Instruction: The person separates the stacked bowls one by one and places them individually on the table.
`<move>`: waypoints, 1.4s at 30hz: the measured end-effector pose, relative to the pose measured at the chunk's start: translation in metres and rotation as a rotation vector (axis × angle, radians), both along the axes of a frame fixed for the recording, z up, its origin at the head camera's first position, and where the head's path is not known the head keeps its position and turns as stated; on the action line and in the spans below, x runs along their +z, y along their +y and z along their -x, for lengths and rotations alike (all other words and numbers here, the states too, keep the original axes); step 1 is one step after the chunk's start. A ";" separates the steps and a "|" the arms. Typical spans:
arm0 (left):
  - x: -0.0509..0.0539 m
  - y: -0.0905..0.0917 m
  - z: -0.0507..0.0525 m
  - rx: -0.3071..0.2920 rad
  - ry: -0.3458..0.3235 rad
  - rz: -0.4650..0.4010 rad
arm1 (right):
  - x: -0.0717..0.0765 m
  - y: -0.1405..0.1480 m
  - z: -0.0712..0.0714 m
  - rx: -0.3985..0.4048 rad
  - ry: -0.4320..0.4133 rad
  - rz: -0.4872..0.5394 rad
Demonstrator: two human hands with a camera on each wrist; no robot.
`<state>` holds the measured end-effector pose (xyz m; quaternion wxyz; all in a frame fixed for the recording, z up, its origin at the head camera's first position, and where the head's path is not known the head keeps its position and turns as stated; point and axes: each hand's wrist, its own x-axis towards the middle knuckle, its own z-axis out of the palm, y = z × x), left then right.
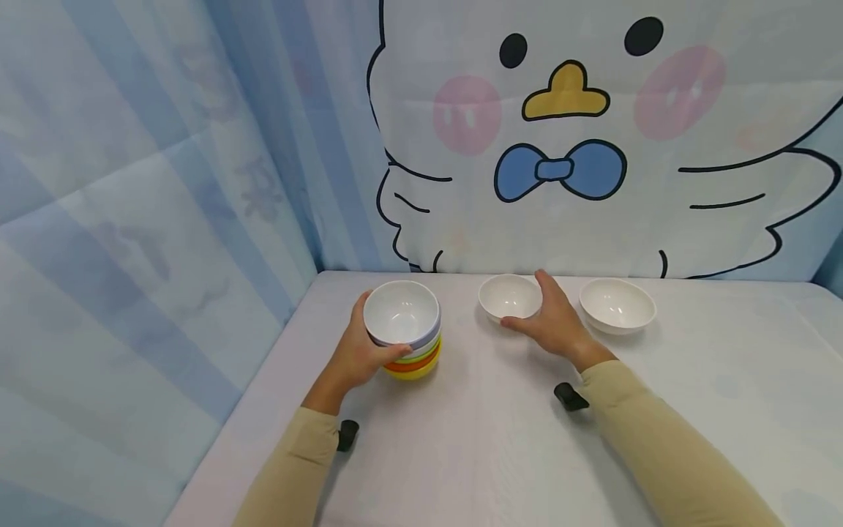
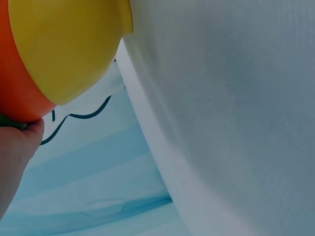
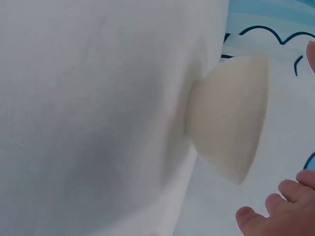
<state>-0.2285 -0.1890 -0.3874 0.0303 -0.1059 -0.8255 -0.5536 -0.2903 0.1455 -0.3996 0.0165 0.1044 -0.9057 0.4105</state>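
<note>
My left hand [image 1: 358, 359] grips a stack of nested bowls [image 1: 421, 364], its thumb across the near side and its fingers round the left. The top bowl [image 1: 400, 315] has a white inside; below it show lavender, white, green, orange and yellow bands. In the left wrist view, the yellow bowl [image 2: 69, 49] is lowest, beside the orange bowl [image 2: 17, 88]. With thumb and fingers spread, my right hand [image 1: 560, 322] is at the right side of a small white bowl [image 1: 507, 296]. The right wrist view shows that bowl [image 3: 229, 115] upright on the table, with a gap to the fingers [image 3: 290, 191].
Another white bowl [image 1: 617, 304] stands upright to the right, beyond my right wrist. A white cloth covers the table [image 1: 461, 439]. Behind it hangs a curtain [image 1: 461, 219] with a cartoon bird; a blue-striped curtain [image 1: 132, 256] borders the left side.
</note>
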 end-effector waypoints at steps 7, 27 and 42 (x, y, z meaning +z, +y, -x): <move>0.000 0.000 0.000 0.018 -0.009 -0.014 | 0.028 -0.014 -0.012 0.061 -0.004 0.027; -0.007 0.006 0.000 0.037 0.001 -0.025 | 0.053 -0.104 -0.030 0.379 -0.032 0.067; -0.001 0.003 -0.001 -0.002 0.022 -0.006 | 0.046 -0.114 -0.028 0.405 -0.065 0.044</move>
